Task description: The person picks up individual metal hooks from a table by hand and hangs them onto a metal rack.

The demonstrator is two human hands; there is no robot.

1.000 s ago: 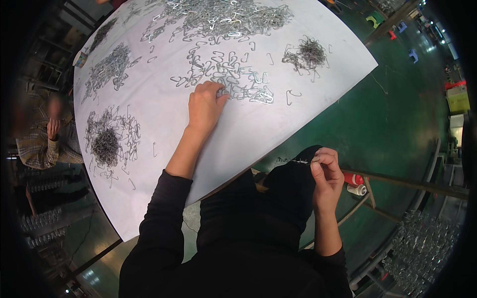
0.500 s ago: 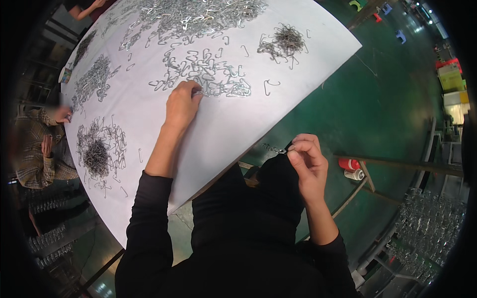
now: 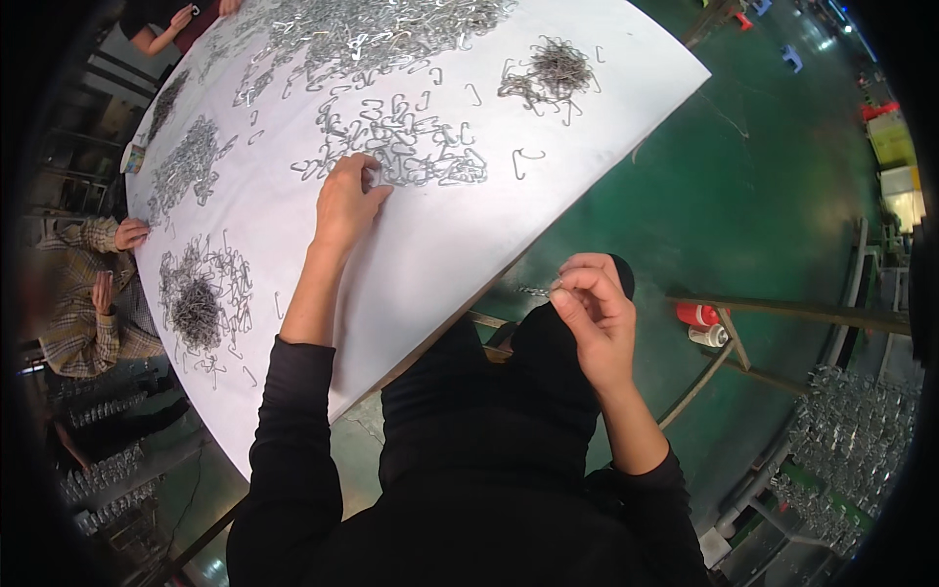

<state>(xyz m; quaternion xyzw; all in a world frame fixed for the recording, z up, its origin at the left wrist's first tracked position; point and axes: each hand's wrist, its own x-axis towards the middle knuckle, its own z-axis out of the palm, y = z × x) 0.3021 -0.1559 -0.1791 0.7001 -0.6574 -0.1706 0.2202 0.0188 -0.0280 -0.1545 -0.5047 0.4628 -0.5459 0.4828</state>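
My left hand (image 3: 344,203) is over the white table at the near edge of a loose spread of silver metal hooks (image 3: 401,132). Its thumb and fingers are apart, and I see nothing held between them. Off the table's edge, above my lap, my right hand (image 3: 599,318) is closed in a pinch. From its fingertips a short row of small silver hooks (image 3: 532,291) sticks out to the left. How the pieces are joined is too small to make out.
A large heap of hooks (image 3: 362,34) covers the far part of the white table (image 3: 430,264). Darker wire piles (image 3: 560,68) lie at the right and left. Co-workers' hands (image 3: 131,233) are at the left edge. Red and white containers (image 3: 696,314) stand below, right of me.
My left hand's thumb and fingers have spread apart, and the hand has shifted slightly left. My right hand has moved slightly up and left, still pinching the row of hooks.
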